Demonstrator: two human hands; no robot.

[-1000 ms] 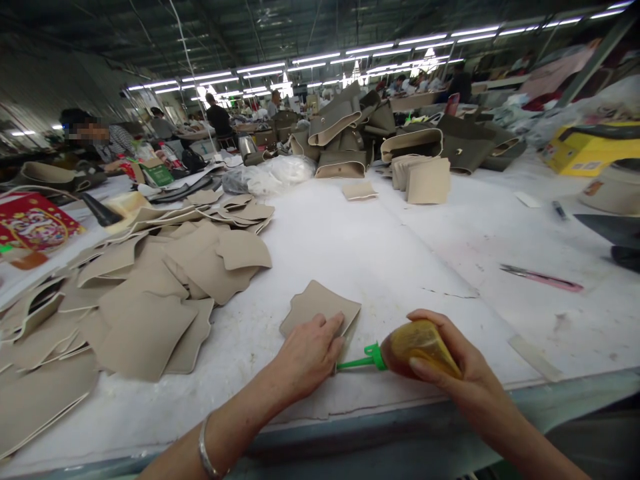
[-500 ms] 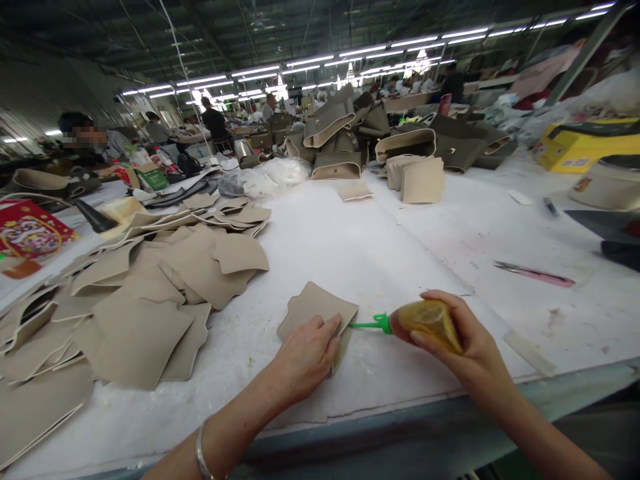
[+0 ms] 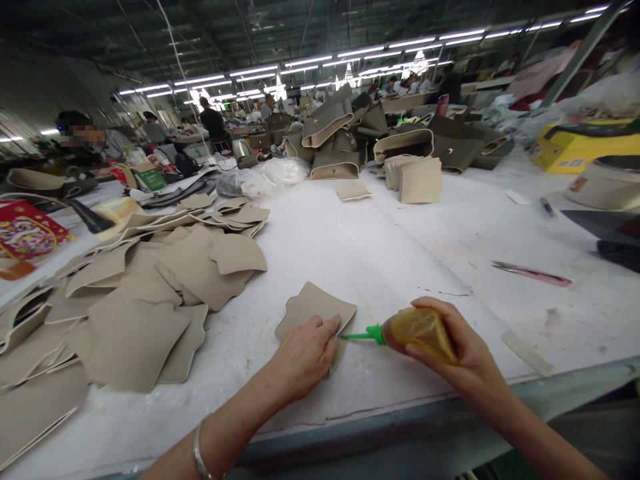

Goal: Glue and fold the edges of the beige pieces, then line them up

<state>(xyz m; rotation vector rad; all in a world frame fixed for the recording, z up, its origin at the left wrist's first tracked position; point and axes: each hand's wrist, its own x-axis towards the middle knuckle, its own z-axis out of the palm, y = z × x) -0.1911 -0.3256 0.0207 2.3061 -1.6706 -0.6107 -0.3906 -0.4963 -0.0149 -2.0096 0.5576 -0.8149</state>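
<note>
My right hand [image 3: 467,353] is wrapped around a squeeze bottle [image 3: 417,333] of amber glue, tilted on its side. Its thin green nozzle [image 3: 357,336] points left and reaches the near-right edge of a folded beige leather piece [image 3: 313,307]. On that piece rests my left hand [image 3: 307,353], its index finger stretched along the upper layer and the other fingers bent; it grips the piece at this edge. The thumb is hidden. Below the upper layer, part of a lower layer shows. A bracelet circles my left wrist.
A heap of similar beige pieces [image 3: 145,313] spreads over the left of the white table [image 3: 340,247]. Behind stand dark leather bags [image 3: 335,140] and a stack of small beige panels [image 3: 420,180]. Pink-handled snips [image 3: 533,272] lie right. People work farther back.
The glue bottle has moved slightly left and down with my right hand, its nozzle tip now nearer the left fingertips along the piece's edge. My left hand stays on the piece.
</note>
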